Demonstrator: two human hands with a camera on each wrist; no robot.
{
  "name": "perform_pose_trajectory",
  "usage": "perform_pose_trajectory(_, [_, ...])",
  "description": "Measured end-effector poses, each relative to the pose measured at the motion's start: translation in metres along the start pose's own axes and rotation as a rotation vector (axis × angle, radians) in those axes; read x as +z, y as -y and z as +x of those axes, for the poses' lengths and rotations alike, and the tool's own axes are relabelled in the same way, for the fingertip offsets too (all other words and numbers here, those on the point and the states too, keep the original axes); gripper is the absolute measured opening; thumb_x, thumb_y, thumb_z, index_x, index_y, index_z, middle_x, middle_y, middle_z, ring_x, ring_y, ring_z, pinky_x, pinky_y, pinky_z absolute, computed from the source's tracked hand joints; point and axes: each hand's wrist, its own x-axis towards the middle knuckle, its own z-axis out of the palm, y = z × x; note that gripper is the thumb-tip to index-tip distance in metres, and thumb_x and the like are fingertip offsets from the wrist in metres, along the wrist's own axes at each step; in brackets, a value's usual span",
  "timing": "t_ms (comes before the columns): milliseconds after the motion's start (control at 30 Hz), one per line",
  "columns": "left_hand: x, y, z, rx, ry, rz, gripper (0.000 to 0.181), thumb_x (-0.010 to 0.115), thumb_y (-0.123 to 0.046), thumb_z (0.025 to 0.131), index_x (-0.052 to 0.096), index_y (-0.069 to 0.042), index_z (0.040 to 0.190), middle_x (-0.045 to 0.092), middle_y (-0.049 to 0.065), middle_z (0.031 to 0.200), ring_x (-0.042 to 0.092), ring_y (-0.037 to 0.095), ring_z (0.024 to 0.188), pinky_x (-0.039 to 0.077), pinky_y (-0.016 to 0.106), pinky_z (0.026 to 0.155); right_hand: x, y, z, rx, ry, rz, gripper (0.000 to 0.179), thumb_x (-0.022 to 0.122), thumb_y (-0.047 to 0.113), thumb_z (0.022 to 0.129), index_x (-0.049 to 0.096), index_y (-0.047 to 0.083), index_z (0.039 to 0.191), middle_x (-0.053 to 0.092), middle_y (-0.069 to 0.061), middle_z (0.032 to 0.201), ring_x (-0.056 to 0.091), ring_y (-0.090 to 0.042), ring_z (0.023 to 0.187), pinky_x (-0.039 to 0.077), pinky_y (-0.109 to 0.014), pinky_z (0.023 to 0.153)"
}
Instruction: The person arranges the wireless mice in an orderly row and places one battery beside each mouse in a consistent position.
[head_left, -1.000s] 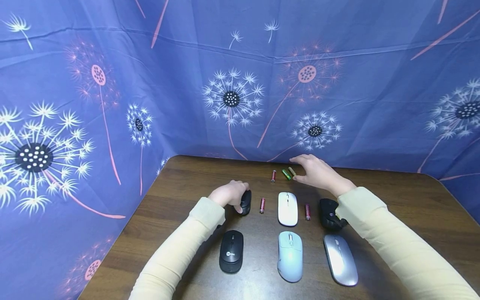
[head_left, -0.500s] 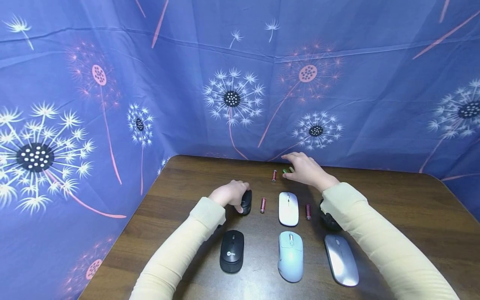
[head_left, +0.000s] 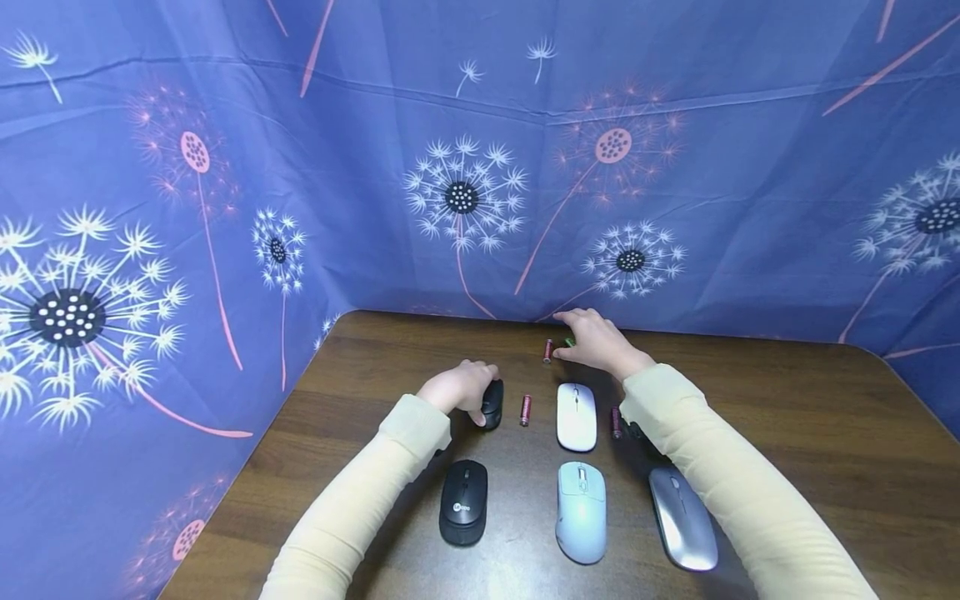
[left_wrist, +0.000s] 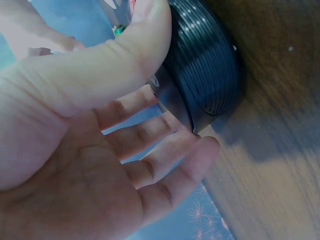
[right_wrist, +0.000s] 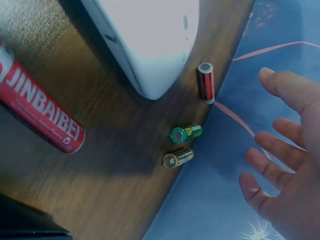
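My left hand (head_left: 457, 388) holds a black mouse (head_left: 492, 406) by its sides; in the left wrist view the thumb lies on one side of the mouse (left_wrist: 207, 60) and the fingertips touch the other. At the table's back my right hand (head_left: 597, 342) hovers with spread, slightly bent fingers and nothing in its grasp. Beneath or beside it lie a green battery (right_wrist: 186, 133), a gold battery (right_wrist: 178, 158) and a small red battery (right_wrist: 206, 83). From the head, the right hand covers the gold one and most of the green one.
A white mouse (head_left: 576, 418) lies mid-table between a red battery (head_left: 526, 410) and a purplish-red one (head_left: 616, 422). Nearer stand another black mouse (head_left: 462, 502), a light blue mouse (head_left: 581, 512) and a grey mouse (head_left: 681, 518). Behind the table hangs a blue dandelion cloth (head_left: 360, 192).
My right hand has moved left over the green and gold batteries toward the small red one, its sleeve now covering most of the right-hand black mouse. The left hand stays on its mouse.
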Motion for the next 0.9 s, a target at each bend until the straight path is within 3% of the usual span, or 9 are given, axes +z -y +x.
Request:
perform_pose_trajectory(333, [-0.001,-0.001,-0.001,0.005,-0.002,-0.008,0.078,0.087,-0.025,0.067,0.048,-0.012,0.134,0.054,0.009,0.130,0.046,0.029,0.122,0.041,0.035,0.100,0.012,-0.010,0.012,0.010,0.051,0.040,0.072,0.076,0.028,0.078,0.047,-0.001,0.136,0.048,-0.024,0.135,0.041,-0.043,0.126,0.036,-0.057,0.100])
perform_pose_trajectory(633, [0.000,-0.001,0.001,0.000,-0.002,-0.020,0.079,0.087,-0.025,0.067,0.049,-0.012,0.134,0.053,0.009,0.131,0.046,0.029,0.123,0.041,0.035,0.100,0.028,-0.007,0.020,-0.012,0.054,0.003,0.069,0.076,0.029,0.077,0.050,-0.004,0.132,0.053,-0.023,0.131,0.045,-0.043,0.122,0.037,-0.054,0.100])
perform_pose_trajectory(900, [0.002,0.001,0.002,0.011,-0.011,-0.033,0.078,0.087,-0.025,0.067,0.048,-0.012,0.134,0.053,0.009,0.132,0.045,0.029,0.123,0.040,0.035,0.100,0.044,-0.015,0.025,-0.094,0.028,0.012,0.059,0.077,0.033,0.074,0.061,-0.001,0.120,0.062,-0.019,0.118,0.054,-0.039,0.111,0.044,-0.048,0.094])
